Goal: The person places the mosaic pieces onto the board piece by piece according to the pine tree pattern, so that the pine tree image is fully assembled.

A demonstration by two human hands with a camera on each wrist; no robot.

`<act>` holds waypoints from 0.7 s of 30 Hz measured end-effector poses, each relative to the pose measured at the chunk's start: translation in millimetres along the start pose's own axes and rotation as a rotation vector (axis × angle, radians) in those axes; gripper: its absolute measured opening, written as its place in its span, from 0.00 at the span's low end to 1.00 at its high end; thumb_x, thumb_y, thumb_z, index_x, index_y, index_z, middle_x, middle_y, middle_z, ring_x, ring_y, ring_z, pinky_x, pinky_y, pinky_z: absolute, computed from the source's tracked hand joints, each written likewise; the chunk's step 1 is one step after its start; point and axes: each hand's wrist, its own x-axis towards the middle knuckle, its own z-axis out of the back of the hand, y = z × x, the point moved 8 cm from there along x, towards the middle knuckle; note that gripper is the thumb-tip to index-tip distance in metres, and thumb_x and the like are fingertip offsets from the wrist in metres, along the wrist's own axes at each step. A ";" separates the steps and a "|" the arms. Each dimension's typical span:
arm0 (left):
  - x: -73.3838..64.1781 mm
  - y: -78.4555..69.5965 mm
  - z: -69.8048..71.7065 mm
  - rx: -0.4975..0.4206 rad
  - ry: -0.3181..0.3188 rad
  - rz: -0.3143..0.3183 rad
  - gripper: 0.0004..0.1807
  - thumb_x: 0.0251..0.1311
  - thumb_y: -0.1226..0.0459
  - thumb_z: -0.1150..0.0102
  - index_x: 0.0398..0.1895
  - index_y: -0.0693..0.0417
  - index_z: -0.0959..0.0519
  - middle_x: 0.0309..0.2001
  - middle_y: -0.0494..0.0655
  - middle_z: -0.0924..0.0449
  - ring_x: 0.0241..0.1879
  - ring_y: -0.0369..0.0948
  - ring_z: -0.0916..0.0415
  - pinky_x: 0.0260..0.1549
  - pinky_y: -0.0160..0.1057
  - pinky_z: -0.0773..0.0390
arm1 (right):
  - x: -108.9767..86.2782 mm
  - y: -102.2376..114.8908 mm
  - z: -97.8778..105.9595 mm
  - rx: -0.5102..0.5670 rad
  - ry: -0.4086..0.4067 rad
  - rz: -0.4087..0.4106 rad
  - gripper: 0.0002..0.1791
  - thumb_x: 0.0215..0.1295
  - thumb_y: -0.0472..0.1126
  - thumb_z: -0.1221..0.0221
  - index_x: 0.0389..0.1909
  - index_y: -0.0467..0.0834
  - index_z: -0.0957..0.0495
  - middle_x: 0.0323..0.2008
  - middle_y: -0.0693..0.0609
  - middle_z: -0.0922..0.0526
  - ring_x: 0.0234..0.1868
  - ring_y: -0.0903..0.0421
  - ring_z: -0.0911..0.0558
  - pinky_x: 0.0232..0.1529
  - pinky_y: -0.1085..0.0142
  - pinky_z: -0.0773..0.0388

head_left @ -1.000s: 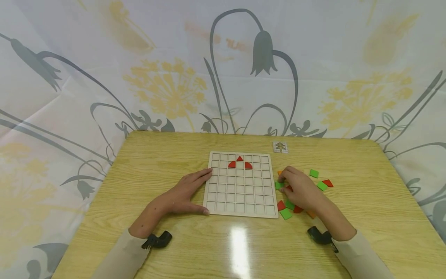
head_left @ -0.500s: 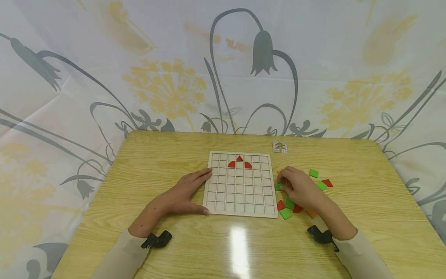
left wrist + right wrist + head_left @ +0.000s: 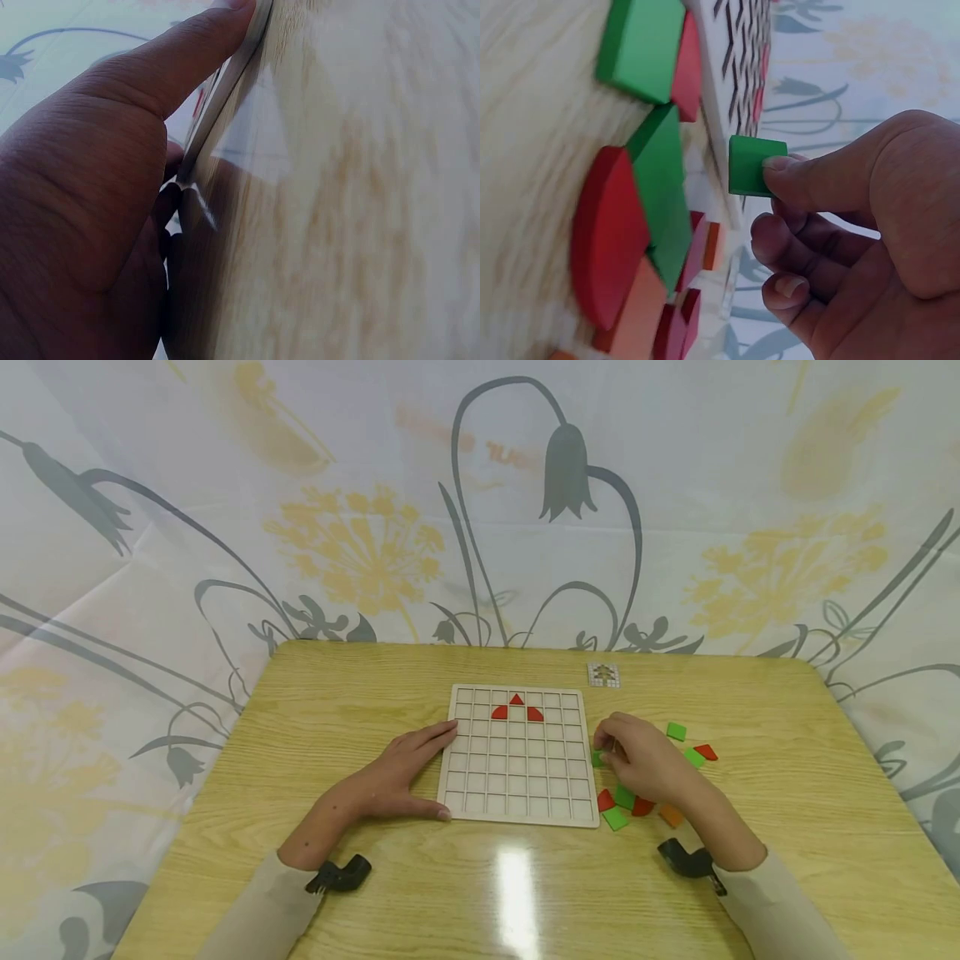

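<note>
One spread left hand (image 3: pixel 388 783) braced the board (image 3: pixel 517 768) at nine o'clock, I judged against slipping; right hand (image 3: pixel 647 758) pinched green tile (image 3: pixel 748 166).

The person wears a plain, pale beige cloth left sleeve (image 3: pixel 262 902) and a matching beige right sleeve (image 3: pixel 776 906), both long. A smooth, bent black left wrist device (image 3: pixel 350 874) has pale flecks near its mount; a similar bent black right wrist device (image 3: pixel 684 862) sits opposite. The left hand (image 3: pixel 397 777) and right hand (image 3: pixel 648 758) are bare.
</note>
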 end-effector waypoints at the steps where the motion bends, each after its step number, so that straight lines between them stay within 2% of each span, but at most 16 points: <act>1: 0.1 -0.2 0.1 -0.002 -0.001 -0.001 0.65 0.56 0.37 0.24 0.88 0.51 0.51 0.87 0.42 0.57 0.84 0.51 0.54 0.79 0.62 0.50 | 1.0 0.5 0.1 0.001 0.002 -0.001 0.09 0.69 0.25 0.38 0.39 0.43 0.19 0.36 0.55 0.21 0.37 0.58 0.23 0.39 0.61 0.20; 21: -0.6 -1.2 -0.1 -0.014 0.004 0.006 0.65 0.56 0.37 0.24 0.88 0.50 0.51 0.87 0.42 0.57 0.85 0.51 0.55 0.79 0.63 0.51 | 40.8 24.3 -10.4 0.058 -0.034 -0.014 0.08 0.68 0.25 0.36 0.38 0.42 0.19 0.37 0.52 0.20 0.38 0.54 0.22 0.40 0.59 0.20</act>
